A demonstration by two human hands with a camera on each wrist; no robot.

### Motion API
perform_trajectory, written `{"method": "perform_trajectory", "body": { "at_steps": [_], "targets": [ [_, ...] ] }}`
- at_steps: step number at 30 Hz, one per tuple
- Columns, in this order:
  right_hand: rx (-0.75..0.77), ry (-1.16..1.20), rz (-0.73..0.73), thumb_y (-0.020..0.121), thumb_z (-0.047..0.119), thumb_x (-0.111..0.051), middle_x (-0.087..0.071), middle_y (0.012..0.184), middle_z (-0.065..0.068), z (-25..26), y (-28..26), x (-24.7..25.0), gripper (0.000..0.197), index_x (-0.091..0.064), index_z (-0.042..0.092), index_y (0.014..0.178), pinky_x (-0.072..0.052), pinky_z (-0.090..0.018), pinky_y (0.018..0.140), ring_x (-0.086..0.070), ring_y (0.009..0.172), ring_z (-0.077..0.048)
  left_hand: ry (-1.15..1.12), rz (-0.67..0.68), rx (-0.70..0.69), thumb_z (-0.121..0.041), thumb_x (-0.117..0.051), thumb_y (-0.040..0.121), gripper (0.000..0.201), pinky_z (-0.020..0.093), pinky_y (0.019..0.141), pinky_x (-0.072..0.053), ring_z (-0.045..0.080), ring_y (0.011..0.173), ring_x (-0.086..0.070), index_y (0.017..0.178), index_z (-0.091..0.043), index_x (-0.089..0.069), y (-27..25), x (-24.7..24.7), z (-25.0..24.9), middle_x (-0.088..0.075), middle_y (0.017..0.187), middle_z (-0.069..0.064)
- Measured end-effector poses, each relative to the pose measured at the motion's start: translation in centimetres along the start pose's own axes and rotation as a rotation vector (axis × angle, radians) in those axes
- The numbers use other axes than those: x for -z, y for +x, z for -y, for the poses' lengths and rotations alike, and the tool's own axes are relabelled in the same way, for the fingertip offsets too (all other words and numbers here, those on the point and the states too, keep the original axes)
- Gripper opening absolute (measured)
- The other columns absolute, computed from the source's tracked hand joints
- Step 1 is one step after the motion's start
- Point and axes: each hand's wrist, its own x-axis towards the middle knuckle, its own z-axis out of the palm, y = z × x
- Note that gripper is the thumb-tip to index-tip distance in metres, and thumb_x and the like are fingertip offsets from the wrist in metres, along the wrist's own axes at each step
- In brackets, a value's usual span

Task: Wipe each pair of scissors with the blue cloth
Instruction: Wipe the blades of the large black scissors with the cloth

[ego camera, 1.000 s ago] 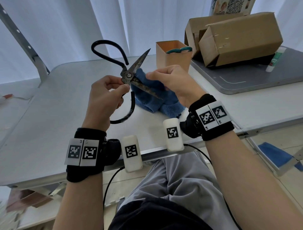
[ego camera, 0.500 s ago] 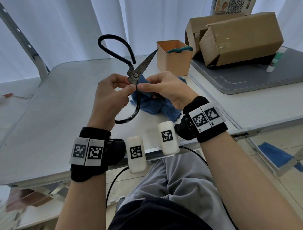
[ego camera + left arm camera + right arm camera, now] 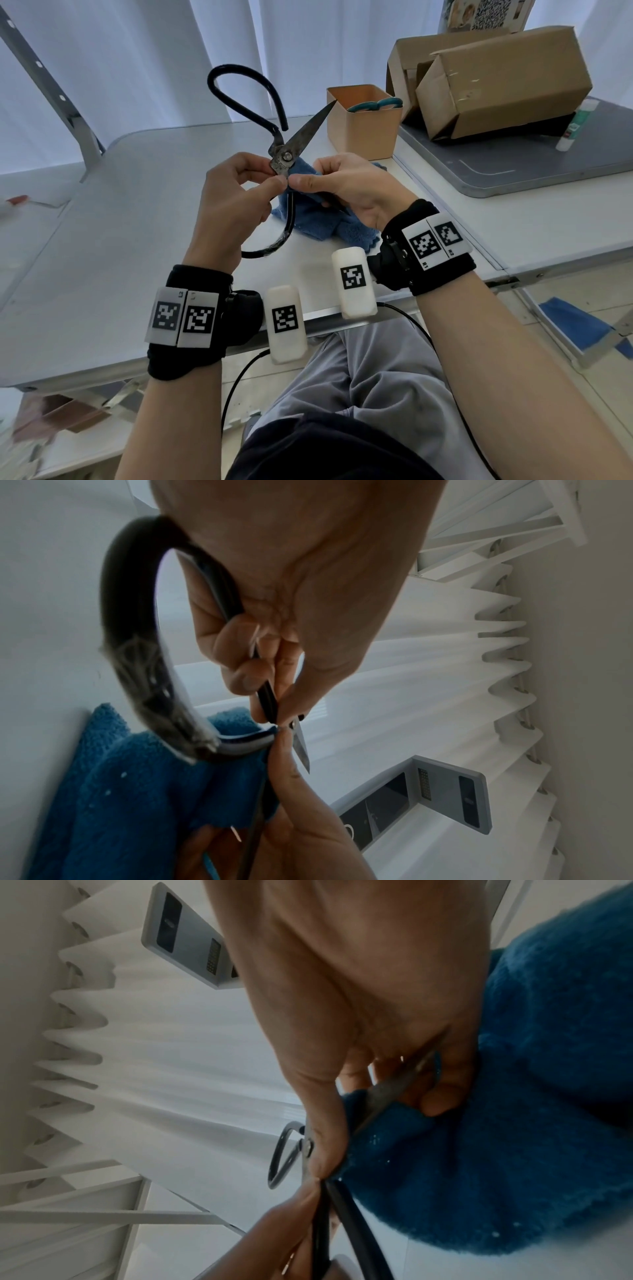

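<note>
Large black-handled scissors (image 3: 284,158) are held open above the table, one rusty blade pointing up to the right. My left hand (image 3: 270,173) pinches them just below the pivot; the left wrist view shows its fingers (image 3: 253,674) curled round the handle shank (image 3: 267,699). My right hand (image 3: 308,175) grips the blue cloth (image 3: 308,221) folded round the lower blade, right beside the pivot. In the right wrist view the blade (image 3: 394,1093) lies between thumb and cloth (image 3: 514,1137). Most of that blade is hidden.
An orange box (image 3: 363,137) behind my hands holds teal-handled scissors (image 3: 376,104). Cardboard boxes (image 3: 496,85) and a glue stick (image 3: 575,126) sit on a grey board (image 3: 531,168) at the right. The white table (image 3: 120,212) stretches to the left.
My right hand has slid the cloth along the lower blade toward the pivot, up against my left thumb. The scissors have tipped more upright and shifted a little right.
</note>
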Motion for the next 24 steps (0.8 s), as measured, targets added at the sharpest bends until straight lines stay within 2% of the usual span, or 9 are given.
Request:
{"method": "perform_trajectory", "body": {
  "at_steps": [2, 6, 8, 11, 13, 15, 17, 21, 24],
  "targets": [
    [0.000, 0.036, 0.004, 0.082, 0.023, -0.079, -0.057, 0.074, -0.007, -0.12, -0.09, 0.19, 0.028, -0.056, 0.015, 0.069, -0.043, -0.022, 0.058, -0.053, 0.066, -0.014, -0.001, 0.005, 0.001, -0.013, -0.071, 0.085, 0.010, 0.022, 0.052, -0.042, 0.012, 0.053, -0.047, 0.095, -0.014, -0.067, 0.01, 0.00, 0.09, -0.065, 0.078, -0.006],
    [-0.007, 0.061, 0.046, 0.093, 0.008, -0.063, -0.064, 0.082, -0.007, 0.03, -0.51, 0.57, 0.009, -0.068, 0.008, 0.086, -0.047, -0.018, 0.059, -0.059, 0.070, -0.012, -0.003, -0.012, 0.007, -0.014, -0.072, 0.085, 0.010, 0.023, 0.054, -0.042, 0.013, 0.056, -0.048, 0.093, -0.014, -0.068, -0.01, 0.05, 0.32, -0.064, 0.077, -0.008],
    [-0.011, 0.025, 0.020, 0.091, 0.015, -0.068, -0.063, 0.082, -0.009, 0.04, -0.40, 0.39, 0.010, -0.066, 0.009, 0.083, -0.047, -0.022, 0.064, -0.058, 0.074, -0.016, 0.001, -0.012, 0.001, -0.014, -0.072, 0.085, 0.009, 0.023, 0.054, -0.043, 0.012, 0.058, -0.049, 0.093, -0.015, -0.068, 0.00, -0.04, 0.23, -0.064, 0.076, -0.009],
    [-0.011, 0.047, -0.026, 0.081, 0.031, -0.079, -0.056, 0.081, -0.012, -0.05, -0.09, -0.02, 0.029, -0.057, 0.014, 0.074, -0.042, -0.026, 0.061, -0.050, 0.075, -0.022, -0.010, -0.003, 0.006, -0.013, -0.071, 0.085, 0.009, 0.022, 0.053, -0.042, 0.012, 0.054, -0.047, 0.092, -0.016, -0.066, 0.08, -0.26, -0.08, -0.064, 0.077, -0.007],
    [-0.004, 0.106, -0.004, 0.085, 0.024, -0.076, -0.059, 0.079, -0.010, 0.04, -0.10, 0.11, 0.023, -0.059, 0.013, 0.074, -0.044, -0.023, 0.058, -0.053, 0.072, -0.020, -0.001, -0.003, 0.010, -0.014, -0.071, 0.085, 0.009, 0.022, 0.055, -0.043, 0.012, 0.055, -0.048, 0.093, -0.016, -0.067, 0.14, -0.24, -0.06, -0.064, 0.077, -0.007],
    [-0.010, 0.119, 0.051, 0.091, 0.012, -0.067, -0.064, 0.083, -0.009, 0.30, -0.44, 0.33, 0.008, -0.065, 0.008, 0.085, -0.048, -0.020, 0.058, -0.060, 0.072, -0.015, 0.012, -0.003, 0.007, -0.015, -0.072, 0.086, 0.009, 0.022, 0.056, -0.044, 0.011, 0.058, -0.051, 0.094, -0.015, -0.068, 0.11, -0.26, 0.07, -0.065, 0.079, -0.007],
    [-0.014, 0.099, 0.061, 0.092, 0.007, -0.064, -0.064, 0.084, -0.010, 0.35, -0.60, 0.48, 0.004, -0.065, 0.004, 0.090, -0.050, -0.020, 0.059, -0.061, 0.072, -0.014, 0.010, 0.001, 0.003, -0.015, -0.072, 0.085, 0.010, 0.023, 0.057, -0.045, 0.011, 0.060, -0.052, 0.095, -0.015, -0.068, 0.03, -0.41, 0.13, -0.065, 0.080, -0.007],
    [0.004, 0.081, 0.021, 0.084, 0.025, -0.076, -0.056, 0.087, -0.015, -0.02, -0.38, 0.22, 0.027, -0.060, 0.006, 0.093, -0.042, -0.022, 0.057, -0.050, 0.077, -0.022, 0.008, 0.020, -0.024, -0.014, -0.072, 0.086, 0.009, 0.019, 0.053, -0.042, 0.005, 0.055, -0.050, 0.093, -0.018, -0.067, -0.04, -0.67, -0.12, -0.065, 0.082, -0.005],
    [0.033, 0.136, 0.007, 0.088, 0.025, -0.072, -0.064, 0.092, -0.014, -0.20, -0.48, 0.06, 0.029, -0.069, -0.001, 0.102, -0.044, -0.020, 0.060, -0.056, 0.084, -0.022, 0.012, 0.024, -0.031, -0.014, -0.071, 0.086, 0.009, 0.019, 0.051, -0.041, 0.004, 0.052, -0.049, 0.093, -0.017, -0.066, 0.02, -0.56, -0.20, -0.065, 0.083, -0.004]
  ]
}}
